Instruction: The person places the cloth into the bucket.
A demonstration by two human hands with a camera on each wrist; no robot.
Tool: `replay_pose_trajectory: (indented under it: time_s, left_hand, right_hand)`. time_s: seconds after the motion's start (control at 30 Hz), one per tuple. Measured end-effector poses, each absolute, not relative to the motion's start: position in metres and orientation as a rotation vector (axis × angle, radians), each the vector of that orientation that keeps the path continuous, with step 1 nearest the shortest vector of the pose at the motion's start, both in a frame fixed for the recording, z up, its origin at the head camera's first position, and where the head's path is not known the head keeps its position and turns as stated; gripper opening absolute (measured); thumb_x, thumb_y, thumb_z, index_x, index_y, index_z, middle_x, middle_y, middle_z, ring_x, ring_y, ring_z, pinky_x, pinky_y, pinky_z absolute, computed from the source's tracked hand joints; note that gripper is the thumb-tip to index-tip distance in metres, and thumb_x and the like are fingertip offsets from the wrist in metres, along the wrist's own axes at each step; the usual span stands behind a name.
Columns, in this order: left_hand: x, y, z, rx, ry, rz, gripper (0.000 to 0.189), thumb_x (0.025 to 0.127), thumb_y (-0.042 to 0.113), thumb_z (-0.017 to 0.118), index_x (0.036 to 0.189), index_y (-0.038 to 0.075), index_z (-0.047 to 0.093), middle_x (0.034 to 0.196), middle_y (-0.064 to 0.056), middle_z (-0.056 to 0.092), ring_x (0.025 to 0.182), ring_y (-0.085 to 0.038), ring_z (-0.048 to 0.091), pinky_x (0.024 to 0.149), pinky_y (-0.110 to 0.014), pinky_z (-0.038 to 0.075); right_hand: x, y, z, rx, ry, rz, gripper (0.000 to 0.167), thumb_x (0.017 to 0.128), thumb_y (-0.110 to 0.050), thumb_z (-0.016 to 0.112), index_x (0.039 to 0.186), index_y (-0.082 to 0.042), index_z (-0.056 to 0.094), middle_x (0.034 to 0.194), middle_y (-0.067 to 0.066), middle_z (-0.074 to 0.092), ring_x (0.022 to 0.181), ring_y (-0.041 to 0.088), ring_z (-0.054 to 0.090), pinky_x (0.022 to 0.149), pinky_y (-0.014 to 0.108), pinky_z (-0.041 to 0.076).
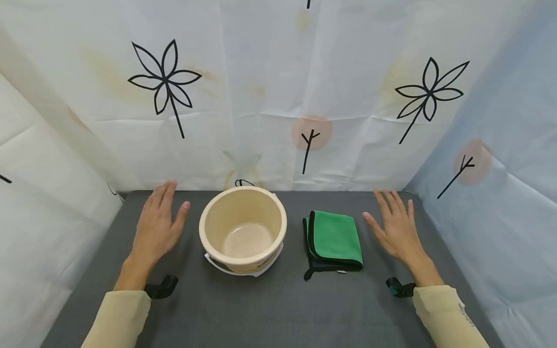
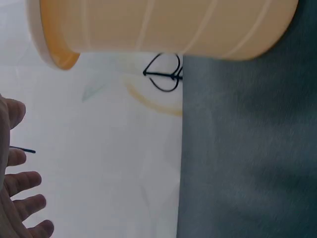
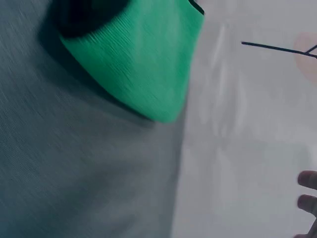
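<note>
A cream plastic bucket (image 1: pixel 243 261) stands upright in the middle of the grey table, its inside bare and its white handle (image 1: pixel 256 274) lowered at the near side. Right of it lies a folded green cloth (image 1: pixel 337 237) with black edging and a small loop at its near left corner. My left hand (image 1: pixel 156 227) is held left of the bucket, fingers straight and thumb apart, with nothing in it. On the far side, right of the cloth, my right hand (image 1: pixel 397 232) has its fingers spread and holds nothing. The left wrist view shows the bucket's ribbed side (image 2: pixel 173 25).
The grey table (image 1: pixel 278 314) meets a white patterned curtain (image 1: pixel 270 145) along its back edge. More fabric hangs at the left (image 1: pixel 39 217) and right (image 1: pixel 513 232) sides. Black straps with small devices sit on both wrists.
</note>
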State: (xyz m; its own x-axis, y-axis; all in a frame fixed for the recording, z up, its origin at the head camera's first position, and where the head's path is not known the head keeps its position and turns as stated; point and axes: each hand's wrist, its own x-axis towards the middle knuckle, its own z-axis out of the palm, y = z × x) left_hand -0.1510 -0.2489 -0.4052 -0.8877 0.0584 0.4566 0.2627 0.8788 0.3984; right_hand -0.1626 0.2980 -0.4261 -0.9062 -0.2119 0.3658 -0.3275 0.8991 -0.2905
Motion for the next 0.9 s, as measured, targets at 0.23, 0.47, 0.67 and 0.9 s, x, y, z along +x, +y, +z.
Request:
replay_pose_trajectory:
  time_s: [0.23, 0.47, 0.67, 0.9]
  left_hand:
    - [-0.141, -0.228, -0.418, -0.204, -2.543, -1.055, 0.061, 0.106, 0.033, 0.051, 0.157, 0.003, 0.035, 0.155, -0.026, 0.038, 0.141, -0.048, 0.034, 0.107, -0.068, 0.029]
    - [-0.138, -0.206, -0.430, -0.273, -2.405, -1.599, 0.055, 0.108, 0.019, 0.050, 0.156, -0.002, 0.034, 0.153, -0.026, 0.041, 0.140, -0.042, 0.040, 0.111, -0.040, 0.038]
    - [-0.139, -0.195, -0.443, -0.301, -2.267, -1.932, 0.057, 0.108, 0.011, 0.049, 0.159, 0.000, 0.027, 0.157, -0.027, 0.032, 0.133, -0.046, 0.043, 0.088, -0.018, 0.052]
    - [-0.142, -0.188, -0.451, -0.248, -2.163, -2.005, 0.056, 0.106, 0.009, 0.050, 0.159, 0.002, 0.030, 0.158, -0.025, 0.033, 0.134, -0.039, 0.043, 0.090, -0.020, 0.051]
  right_hand:
    - [-0.154, 0.281, -0.459, 0.332, -2.879, 0.848, 0.073, 0.104, -0.037, 0.058, 0.158, 0.000, 0.027, 0.153, 0.034, 0.031, 0.138, 0.055, 0.031, 0.103, 0.074, 0.029]
    - [-0.151, 0.271, -0.488, 0.225, -2.952, 1.017, 0.087, 0.095, -0.041, 0.070, 0.157, 0.003, 0.028, 0.154, 0.036, 0.030, 0.137, 0.056, 0.031, 0.102, 0.075, 0.029]
    - [-0.154, 0.268, -0.497, 0.175, -2.987, 1.023, 0.096, 0.088, -0.046, 0.075, 0.158, 0.001, 0.029, 0.152, 0.036, 0.032, 0.134, 0.056, 0.030, 0.099, 0.075, 0.021]
    - [-0.157, 0.260, -0.498, 0.178, -3.029, 0.986, 0.105, 0.083, -0.048, 0.080, 0.158, 0.003, 0.027, 0.144, 0.036, 0.036, 0.126, 0.051, 0.033, 0.096, 0.070, 0.028]
